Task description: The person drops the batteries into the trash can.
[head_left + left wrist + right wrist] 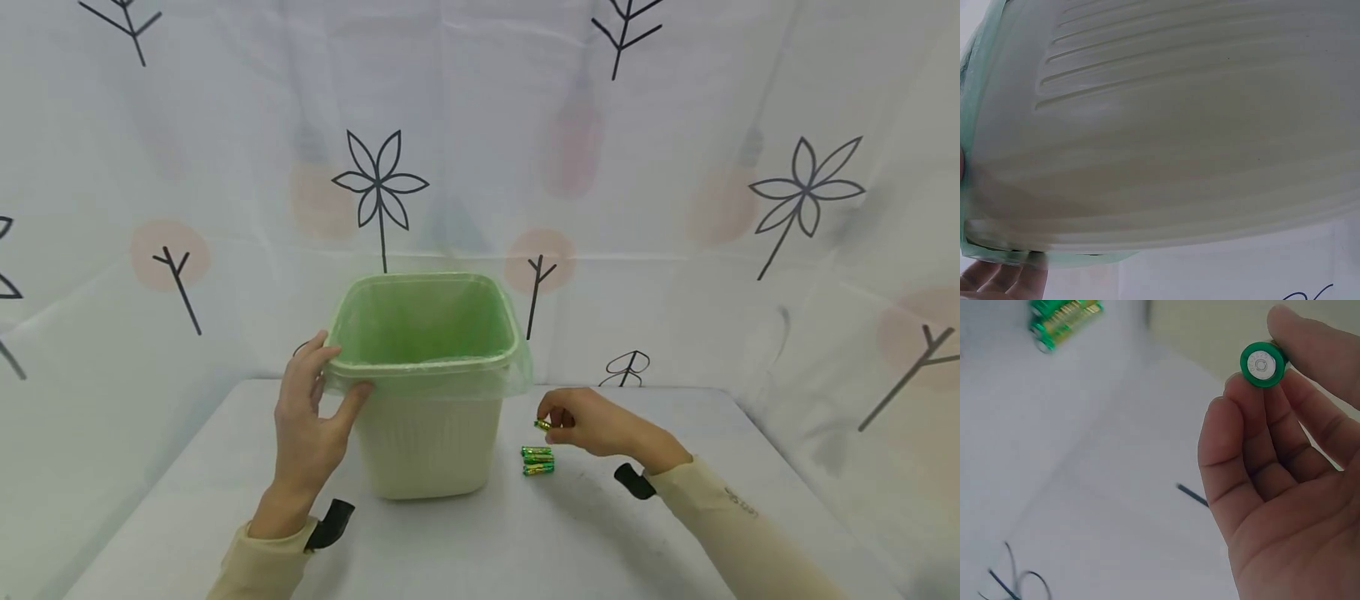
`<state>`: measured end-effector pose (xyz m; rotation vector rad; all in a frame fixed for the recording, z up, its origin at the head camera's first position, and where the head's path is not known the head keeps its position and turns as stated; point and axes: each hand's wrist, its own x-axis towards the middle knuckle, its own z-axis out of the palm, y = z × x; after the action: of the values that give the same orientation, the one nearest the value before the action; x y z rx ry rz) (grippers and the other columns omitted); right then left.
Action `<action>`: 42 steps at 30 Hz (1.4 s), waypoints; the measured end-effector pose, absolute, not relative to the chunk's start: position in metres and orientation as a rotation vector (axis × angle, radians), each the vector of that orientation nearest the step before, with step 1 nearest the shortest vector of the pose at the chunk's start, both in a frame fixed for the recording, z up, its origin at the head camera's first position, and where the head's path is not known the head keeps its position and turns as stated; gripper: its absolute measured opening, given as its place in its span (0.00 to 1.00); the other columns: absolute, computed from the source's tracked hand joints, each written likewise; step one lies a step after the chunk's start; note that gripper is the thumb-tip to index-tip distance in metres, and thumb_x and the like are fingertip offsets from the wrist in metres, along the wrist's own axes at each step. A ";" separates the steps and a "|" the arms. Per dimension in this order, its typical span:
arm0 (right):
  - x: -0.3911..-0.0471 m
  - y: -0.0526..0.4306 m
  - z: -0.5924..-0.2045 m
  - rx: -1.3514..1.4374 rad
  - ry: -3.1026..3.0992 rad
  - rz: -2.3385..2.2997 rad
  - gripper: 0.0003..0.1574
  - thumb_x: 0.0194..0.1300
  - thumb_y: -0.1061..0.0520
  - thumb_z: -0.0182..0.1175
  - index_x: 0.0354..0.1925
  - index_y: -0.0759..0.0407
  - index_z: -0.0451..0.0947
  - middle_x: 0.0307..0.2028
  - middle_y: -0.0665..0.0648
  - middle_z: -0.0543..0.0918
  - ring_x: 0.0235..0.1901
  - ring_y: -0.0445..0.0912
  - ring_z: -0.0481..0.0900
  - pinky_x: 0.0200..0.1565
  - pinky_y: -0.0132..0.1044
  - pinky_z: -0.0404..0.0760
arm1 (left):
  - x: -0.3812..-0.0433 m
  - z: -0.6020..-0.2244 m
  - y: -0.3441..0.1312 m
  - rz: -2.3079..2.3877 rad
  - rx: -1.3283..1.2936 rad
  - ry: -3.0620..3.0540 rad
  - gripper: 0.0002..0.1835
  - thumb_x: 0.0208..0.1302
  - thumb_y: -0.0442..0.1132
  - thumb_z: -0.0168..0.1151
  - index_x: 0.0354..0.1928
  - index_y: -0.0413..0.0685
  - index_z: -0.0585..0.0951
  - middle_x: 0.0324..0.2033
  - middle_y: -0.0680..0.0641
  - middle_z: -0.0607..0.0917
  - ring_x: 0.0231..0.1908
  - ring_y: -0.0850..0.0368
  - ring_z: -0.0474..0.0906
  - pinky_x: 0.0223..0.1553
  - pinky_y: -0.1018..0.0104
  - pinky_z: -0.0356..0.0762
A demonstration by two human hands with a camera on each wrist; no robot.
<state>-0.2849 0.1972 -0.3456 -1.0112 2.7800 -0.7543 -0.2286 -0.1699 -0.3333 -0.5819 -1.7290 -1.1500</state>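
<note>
A cream trash bin (427, 450) stands upright on the table, its inside and rim covered by a thin green bin liner (420, 312). My left hand (311, 429) grips the bin's left front corner at the rim, thumb on the front and fingers on the left side; its fingers (1029, 275) also show at the liner's edge in the left wrist view. Right of the bin, my right hand (588, 421) pinches a green and gold battery (1263, 364) between thumb and fingertips, its flat silver end facing the camera. Below that hand, more green batteries (538, 460) lie side by side.
The white table (637, 533) runs back to a white curtain (465, 192) printed with flowers, twigs and pink circles. A black strap (330, 523) is on the left wrist, another black strap (634, 481) on the right.
</note>
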 end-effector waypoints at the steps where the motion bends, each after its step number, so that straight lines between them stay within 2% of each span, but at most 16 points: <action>1: -0.285 0.198 -0.337 -1.011 2.792 -0.760 0.11 0.62 0.58 0.65 0.44 0.53 0.77 0.31 0.45 0.78 0.31 0.41 0.75 0.32 0.33 0.80 | -0.229 -0.333 -0.170 -1.150 -0.583 -1.730 0.33 0.45 0.19 0.71 0.57 0.34 0.73 0.64 0.39 0.68 0.64 0.46 0.65 0.63 0.68 0.68; 5: -0.285 0.199 -0.306 -1.048 2.850 -0.777 0.13 0.62 0.58 0.65 0.45 0.53 0.77 0.31 0.46 0.78 0.32 0.42 0.76 0.32 0.34 0.81 | -0.225 -0.329 -0.168 -1.134 -0.580 -1.736 0.33 0.44 0.17 0.71 0.56 0.32 0.73 0.63 0.38 0.68 0.63 0.44 0.66 0.63 0.69 0.68; 12: -0.283 0.201 -0.255 -1.105 2.963 -0.759 0.14 0.61 0.59 0.66 0.45 0.55 0.77 0.32 0.48 0.78 0.32 0.43 0.75 0.33 0.36 0.80 | -0.209 -0.314 -0.158 -1.132 -0.602 -1.731 0.31 0.43 0.13 0.67 0.53 0.23 0.70 0.59 0.27 0.67 0.59 0.33 0.66 0.63 0.69 0.67; 20: -0.285 0.191 -0.210 -1.235 3.045 -0.777 0.14 0.60 0.59 0.67 0.45 0.56 0.77 0.32 0.50 0.79 0.32 0.44 0.75 0.35 0.37 0.80 | -0.206 -0.310 -0.155 -1.127 -0.602 -1.720 0.29 0.43 0.12 0.67 0.51 0.21 0.70 0.58 0.26 0.68 0.58 0.32 0.66 0.63 0.70 0.68; 33: -0.297 0.136 -0.184 -1.398 2.981 -0.708 0.12 0.62 0.60 0.65 0.44 0.57 0.78 0.32 0.51 0.80 0.32 0.43 0.76 0.37 0.37 0.79 | -0.208 -0.313 -0.156 -1.135 -0.609 -1.716 0.31 0.41 0.11 0.67 0.52 0.21 0.70 0.59 0.26 0.67 0.59 0.32 0.66 0.62 0.70 0.68; 42: -0.313 0.101 -0.186 -1.387 2.906 -0.639 0.12 0.64 0.59 0.63 0.46 0.59 0.78 0.32 0.52 0.78 0.33 0.45 0.74 0.37 0.37 0.78 | -0.208 -0.312 -0.156 -1.129 -0.601 -1.721 0.31 0.42 0.12 0.67 0.52 0.22 0.70 0.58 0.25 0.67 0.58 0.32 0.66 0.62 0.71 0.68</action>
<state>-0.3133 0.1013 -0.1861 -1.3873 2.9057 -0.6394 -0.2082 -0.1559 -0.3117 -0.6010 -1.7214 -1.1290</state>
